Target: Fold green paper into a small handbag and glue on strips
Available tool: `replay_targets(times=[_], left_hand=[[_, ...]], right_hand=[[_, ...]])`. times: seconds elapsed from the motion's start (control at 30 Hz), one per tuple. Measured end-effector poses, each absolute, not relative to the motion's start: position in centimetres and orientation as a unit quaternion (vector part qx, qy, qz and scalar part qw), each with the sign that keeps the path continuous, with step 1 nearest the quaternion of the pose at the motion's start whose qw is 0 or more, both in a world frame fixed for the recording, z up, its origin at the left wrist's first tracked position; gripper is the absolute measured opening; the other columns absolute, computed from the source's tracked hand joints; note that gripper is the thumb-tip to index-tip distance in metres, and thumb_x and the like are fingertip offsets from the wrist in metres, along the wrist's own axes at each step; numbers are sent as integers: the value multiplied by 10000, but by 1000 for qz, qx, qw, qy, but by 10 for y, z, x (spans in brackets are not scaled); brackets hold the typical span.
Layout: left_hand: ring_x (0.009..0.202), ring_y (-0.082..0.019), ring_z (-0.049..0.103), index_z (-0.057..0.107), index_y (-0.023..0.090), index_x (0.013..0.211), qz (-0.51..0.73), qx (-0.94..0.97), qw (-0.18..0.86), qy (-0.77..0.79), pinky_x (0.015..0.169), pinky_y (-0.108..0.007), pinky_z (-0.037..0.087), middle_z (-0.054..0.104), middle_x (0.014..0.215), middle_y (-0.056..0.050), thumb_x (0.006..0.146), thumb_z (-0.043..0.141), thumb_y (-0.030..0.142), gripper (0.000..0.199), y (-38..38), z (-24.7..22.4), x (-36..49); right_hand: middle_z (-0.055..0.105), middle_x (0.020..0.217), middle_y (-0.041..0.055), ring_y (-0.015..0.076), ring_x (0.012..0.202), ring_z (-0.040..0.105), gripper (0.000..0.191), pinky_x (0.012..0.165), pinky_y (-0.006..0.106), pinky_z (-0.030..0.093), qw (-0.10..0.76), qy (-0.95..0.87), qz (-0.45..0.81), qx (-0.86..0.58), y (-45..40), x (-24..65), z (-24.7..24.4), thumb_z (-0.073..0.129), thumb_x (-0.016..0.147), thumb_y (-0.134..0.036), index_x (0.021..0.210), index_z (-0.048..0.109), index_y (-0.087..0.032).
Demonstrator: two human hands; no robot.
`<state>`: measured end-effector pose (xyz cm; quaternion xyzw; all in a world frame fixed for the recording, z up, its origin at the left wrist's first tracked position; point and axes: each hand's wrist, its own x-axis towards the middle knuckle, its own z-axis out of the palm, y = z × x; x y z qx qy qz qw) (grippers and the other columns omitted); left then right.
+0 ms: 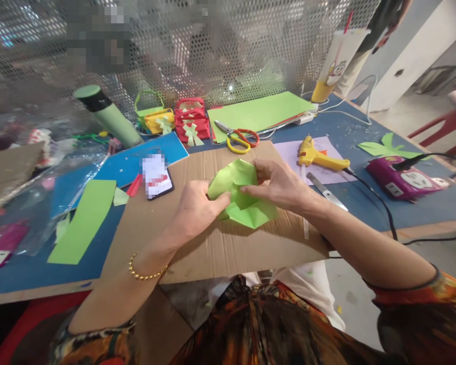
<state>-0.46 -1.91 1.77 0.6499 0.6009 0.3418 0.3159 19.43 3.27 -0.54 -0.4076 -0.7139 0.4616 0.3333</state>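
Observation:
A folded piece of light green paper [253, 213] is held above the cardboard sheet [213, 256], its flaps partly raised. My left hand [195, 208] pinches its left side, thumb on top. On the upper right side, my right hand [279, 185] grips the same paper between thumb and fingers; some fingertips are hidden behind it. Scissors [238, 141] with yellow and orange handles lie just beyond the paper. To the right, a yellow glue gun [319, 156] rests on a lilac sheet [285, 152], near a metal blade-like tool [327, 191].
A phone [157, 175], a green paper strip [84, 220] and a blue board [175, 149] lie left. Behind stand a green bottle [108, 114], small yellow [157, 121] and red [192, 121] paper bags, and a drink cup [338, 66]. A purple power strip [406, 177] with black cables sits right.

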Motion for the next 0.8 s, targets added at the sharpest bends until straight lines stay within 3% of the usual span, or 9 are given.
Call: replay_targets(times=[0.23,0.8], left_hand=[[498,-89,377,481,202,526,345,652,343,581,440,-222,278,419,524,47,705,615,338,262,-18,17,-6],[465,-87,425,501,196,525,299,651,388,580,421,-218,276,485,490,40,729,650,362,303,-16,16,-10]], right_hand=[[726,796,32,174,711,670,472,622,297,546,364,-626,573,-383,31,191,-4,947,616,-504,849,699,-177],[763,732,5,146,623,684,373,577,260,560,356,-573,625,-392,29,193,-1,990,525,-394,735,760,-189]])
